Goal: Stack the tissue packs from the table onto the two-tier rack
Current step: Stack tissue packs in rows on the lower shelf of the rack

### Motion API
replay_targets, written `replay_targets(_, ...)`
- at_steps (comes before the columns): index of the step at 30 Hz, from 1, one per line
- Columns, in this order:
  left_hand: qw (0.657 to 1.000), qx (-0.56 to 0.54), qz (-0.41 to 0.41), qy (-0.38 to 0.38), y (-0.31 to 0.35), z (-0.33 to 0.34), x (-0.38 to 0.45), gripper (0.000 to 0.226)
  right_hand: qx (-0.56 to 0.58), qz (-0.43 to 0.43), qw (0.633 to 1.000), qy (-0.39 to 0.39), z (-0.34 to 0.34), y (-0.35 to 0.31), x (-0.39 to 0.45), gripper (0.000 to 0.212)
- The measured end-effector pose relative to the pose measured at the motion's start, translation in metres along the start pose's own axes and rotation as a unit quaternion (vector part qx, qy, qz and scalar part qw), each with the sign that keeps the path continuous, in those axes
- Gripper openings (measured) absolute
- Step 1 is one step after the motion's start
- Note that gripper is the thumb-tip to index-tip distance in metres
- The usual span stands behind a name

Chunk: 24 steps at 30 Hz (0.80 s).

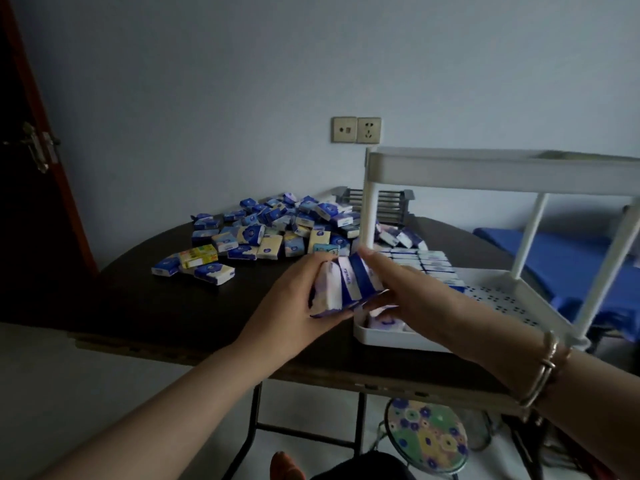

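Tissue packs point(349, 287) gripped between left hand point(294, 306), right hand point(412, 299).

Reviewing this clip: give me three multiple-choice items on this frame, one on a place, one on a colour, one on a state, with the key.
1. Where is the loose pile of tissue packs?
A. on the dark table, left of the rack
B. on the rack's top tier
C. on the floor

2. What colour is the two-tier rack?
A. black
B. white
C. red

3. What are the hands doing?
A. both resting flat on the table
B. both holding a bundle of packs between them
C. lifting the rack

Key: 1 A, the pile lies on the table; 2 B, its posts and trays are white; 3 B, left hand and right hand grip the bundle.
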<state>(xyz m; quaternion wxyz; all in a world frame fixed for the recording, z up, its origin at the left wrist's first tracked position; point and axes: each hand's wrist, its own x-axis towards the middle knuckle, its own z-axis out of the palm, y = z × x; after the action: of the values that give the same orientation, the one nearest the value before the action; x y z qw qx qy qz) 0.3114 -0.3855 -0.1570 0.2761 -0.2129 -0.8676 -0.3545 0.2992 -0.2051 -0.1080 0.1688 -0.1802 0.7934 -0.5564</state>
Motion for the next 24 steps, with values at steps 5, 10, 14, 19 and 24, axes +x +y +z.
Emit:
replay_targets(5,0.999,0.015,0.038,0.006,0.036,0.036,0.020,0.058,-0.053,-0.037,0.998,0.002,-0.032,0.004,-0.033,0.017)
replay_targets(10,0.999,0.023,0.049,-0.001,0.058,0.067,0.037,0.058,-0.052,-0.030,0.997,0.042,-0.057,0.013,-0.040,0.031)
replay_targets(14,0.998,0.016,0.055,-0.036,0.063,0.089,0.051,0.075,-0.031,-0.003,0.997,0.077,-0.080,0.031,-0.032,0.028)
replay_targets(19,0.990,-0.003,0.020,-0.141,0.061,0.104,0.068,0.108,-0.068,0.013,0.980,0.185,-0.124,0.046,-0.022,0.037)
replay_targets(24,0.954,0.150,-0.001,-0.260,0.042,0.108,0.079,0.108,-0.157,0.010,0.972,0.175,-0.160,0.060,-0.018,0.059)
